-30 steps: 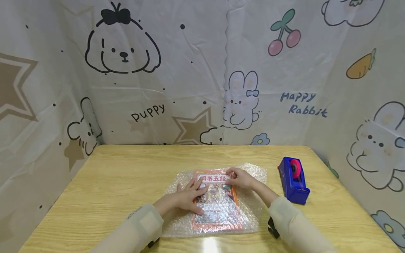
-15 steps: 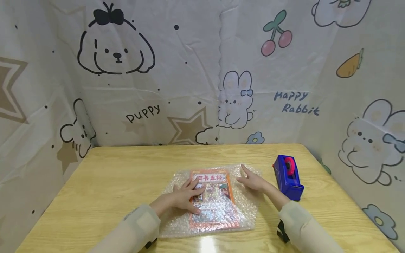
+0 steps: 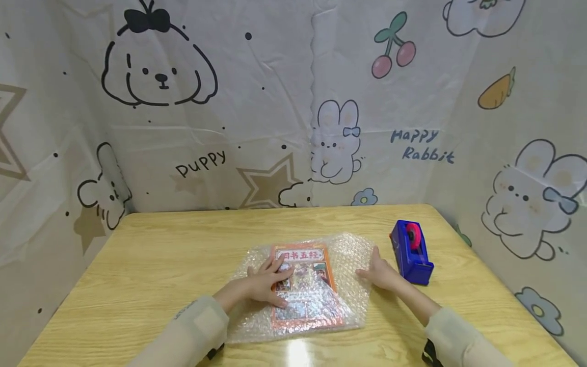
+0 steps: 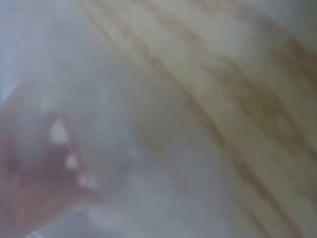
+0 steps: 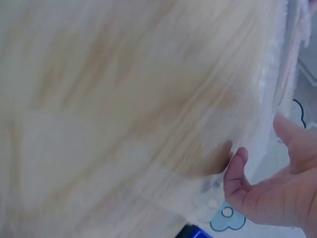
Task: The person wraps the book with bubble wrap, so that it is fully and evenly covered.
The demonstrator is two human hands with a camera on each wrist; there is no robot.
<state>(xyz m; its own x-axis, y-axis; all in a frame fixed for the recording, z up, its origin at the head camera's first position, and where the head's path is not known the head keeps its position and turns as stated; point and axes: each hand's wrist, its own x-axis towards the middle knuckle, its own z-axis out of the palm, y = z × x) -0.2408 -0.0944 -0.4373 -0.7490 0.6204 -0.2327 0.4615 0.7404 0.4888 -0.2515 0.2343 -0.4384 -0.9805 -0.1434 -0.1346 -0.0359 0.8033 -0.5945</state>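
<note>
A book with an orange-bordered cover (image 3: 329, 265) lies on a sheet of bubble wrap (image 3: 350, 260) in the head view, its lower part under a shiny layer of the wrap. My left hand (image 3: 266, 285) rests on the book's left side, fingers spread. At the wrap's right edge is my right hand (image 3: 382, 272), thumb pointing left and a finger pointing away. In the right wrist view, the thumb and fingers of the right hand (image 5: 272, 183) stand apart beside the wrap's edge. The left wrist view is blurred, with part of the left hand (image 4: 39, 183) at its lower left.
A blue tape dispenser (image 3: 415, 260) with a pink roll stands on the table right of the wrap, close to my right hand. Printed cloth (image 3: 266, 117) hangs behind and along both sides of the wooden table (image 3: 183, 250).
My right hand has left the book's upper right corner and moved right to the wrap's edge. The left hand stays on the book. The head view has turned slightly right.
</note>
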